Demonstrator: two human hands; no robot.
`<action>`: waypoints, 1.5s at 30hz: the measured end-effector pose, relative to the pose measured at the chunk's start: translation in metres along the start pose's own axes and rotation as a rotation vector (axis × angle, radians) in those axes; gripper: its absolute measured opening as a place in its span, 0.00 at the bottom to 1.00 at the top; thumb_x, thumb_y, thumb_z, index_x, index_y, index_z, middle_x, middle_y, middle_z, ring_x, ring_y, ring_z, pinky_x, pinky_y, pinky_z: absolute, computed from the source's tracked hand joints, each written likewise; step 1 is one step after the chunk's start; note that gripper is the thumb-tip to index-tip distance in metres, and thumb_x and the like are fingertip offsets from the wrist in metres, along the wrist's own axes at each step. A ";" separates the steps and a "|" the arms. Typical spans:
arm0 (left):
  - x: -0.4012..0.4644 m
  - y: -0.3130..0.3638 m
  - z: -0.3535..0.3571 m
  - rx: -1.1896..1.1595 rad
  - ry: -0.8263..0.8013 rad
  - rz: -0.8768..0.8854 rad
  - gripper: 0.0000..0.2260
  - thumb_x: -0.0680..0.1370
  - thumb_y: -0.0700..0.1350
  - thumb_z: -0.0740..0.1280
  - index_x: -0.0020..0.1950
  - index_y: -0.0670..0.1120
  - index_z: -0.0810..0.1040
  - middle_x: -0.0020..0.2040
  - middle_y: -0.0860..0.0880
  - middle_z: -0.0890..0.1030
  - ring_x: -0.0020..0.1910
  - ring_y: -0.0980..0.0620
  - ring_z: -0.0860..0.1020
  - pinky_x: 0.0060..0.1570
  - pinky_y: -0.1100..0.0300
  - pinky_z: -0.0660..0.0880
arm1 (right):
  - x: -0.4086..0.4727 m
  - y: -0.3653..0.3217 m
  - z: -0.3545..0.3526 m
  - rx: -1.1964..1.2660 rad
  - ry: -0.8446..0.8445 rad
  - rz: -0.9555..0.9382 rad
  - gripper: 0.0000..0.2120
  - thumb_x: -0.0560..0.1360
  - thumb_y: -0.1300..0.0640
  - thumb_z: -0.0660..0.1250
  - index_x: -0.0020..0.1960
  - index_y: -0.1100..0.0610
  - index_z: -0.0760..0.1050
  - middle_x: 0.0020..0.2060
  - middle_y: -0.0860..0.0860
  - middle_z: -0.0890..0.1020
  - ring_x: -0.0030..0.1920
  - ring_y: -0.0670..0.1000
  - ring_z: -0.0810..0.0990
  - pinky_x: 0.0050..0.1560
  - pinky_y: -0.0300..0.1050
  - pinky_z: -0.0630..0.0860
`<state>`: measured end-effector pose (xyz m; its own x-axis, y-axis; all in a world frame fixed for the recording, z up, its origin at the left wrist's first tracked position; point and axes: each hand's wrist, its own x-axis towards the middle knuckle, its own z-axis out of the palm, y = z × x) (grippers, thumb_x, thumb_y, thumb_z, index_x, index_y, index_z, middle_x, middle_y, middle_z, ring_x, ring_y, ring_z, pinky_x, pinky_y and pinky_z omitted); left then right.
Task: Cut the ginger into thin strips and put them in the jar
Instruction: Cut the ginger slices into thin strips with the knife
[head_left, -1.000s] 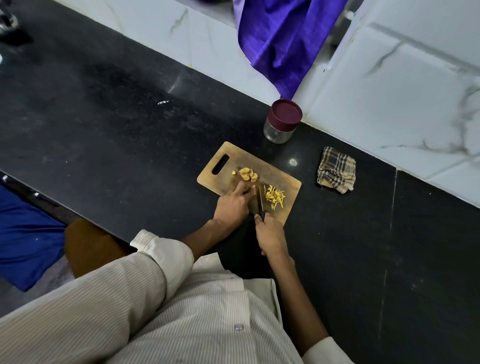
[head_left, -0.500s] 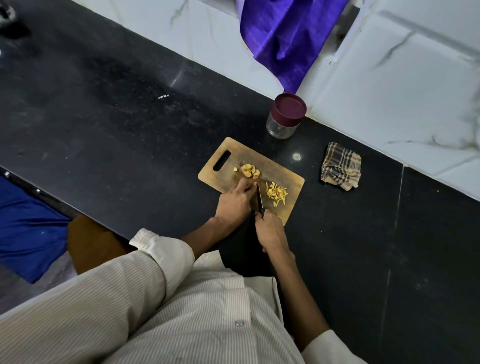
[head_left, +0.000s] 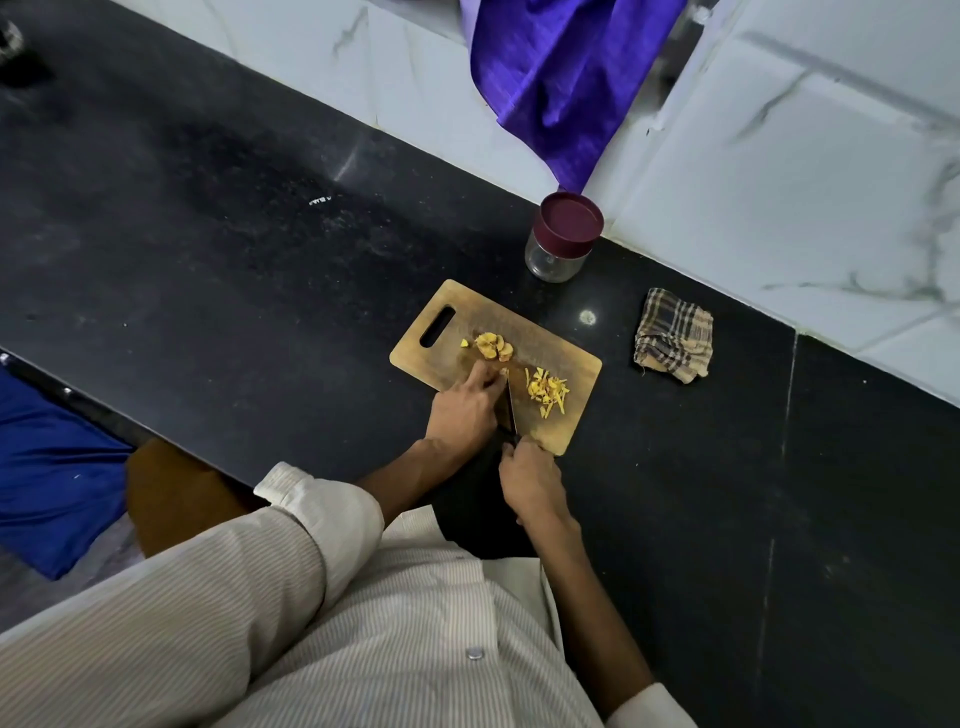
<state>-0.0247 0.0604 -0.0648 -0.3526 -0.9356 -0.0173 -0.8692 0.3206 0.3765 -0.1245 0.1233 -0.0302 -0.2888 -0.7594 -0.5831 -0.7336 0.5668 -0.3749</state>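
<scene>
One knife (head_left: 508, 402) in right hand (head_left: 531, 480) fingers; left hand (head_left: 464, 410) pinning ginger; one jar (head_left: 562, 237).

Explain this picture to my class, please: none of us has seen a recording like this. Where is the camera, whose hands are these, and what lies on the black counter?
There is no machine here. A person wears one wide-angle camera on the head, looking forward and down, so you see their own striped shirt and both hands from above.

On the black counter lies a wooden cutting board. On it are a small heap of ginger slices and, to the right, a pile of thin ginger strips.

The right hand grips the handle of a knife, whose blade points away from the person. The left hand has its fingertips on the board beside the blade, at a small ginger piece.

Behind the board stands a glass jar with its maroon lid on. A folded checked cloth lies to the right.
</scene>
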 end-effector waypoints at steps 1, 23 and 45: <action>0.000 0.001 0.000 -0.001 0.002 -0.001 0.19 0.78 0.40 0.60 0.70 0.44 0.70 0.63 0.44 0.70 0.47 0.42 0.78 0.38 0.51 0.77 | -0.002 0.001 0.000 -0.017 0.014 -0.010 0.16 0.84 0.53 0.54 0.65 0.62 0.72 0.60 0.60 0.78 0.61 0.60 0.77 0.55 0.51 0.73; -0.004 -0.007 -0.001 -0.083 0.040 0.012 0.18 0.80 0.40 0.59 0.70 0.46 0.72 0.62 0.45 0.70 0.49 0.46 0.77 0.37 0.59 0.73 | 0.001 0.001 -0.007 0.158 0.075 0.038 0.17 0.83 0.48 0.56 0.61 0.59 0.73 0.53 0.58 0.80 0.52 0.60 0.81 0.51 0.61 0.81; -0.003 0.001 0.001 0.008 -0.004 -0.025 0.22 0.77 0.43 0.65 0.72 0.46 0.69 0.63 0.44 0.70 0.49 0.45 0.78 0.39 0.54 0.78 | 0.013 -0.006 -0.007 0.114 0.005 -0.053 0.15 0.83 0.52 0.55 0.61 0.60 0.74 0.54 0.59 0.79 0.52 0.61 0.81 0.52 0.63 0.80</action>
<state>-0.0246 0.0637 -0.0651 -0.3320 -0.9428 -0.0298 -0.8805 0.2984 0.3682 -0.1284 0.1078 -0.0312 -0.2551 -0.7907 -0.5566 -0.6731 0.5584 -0.4849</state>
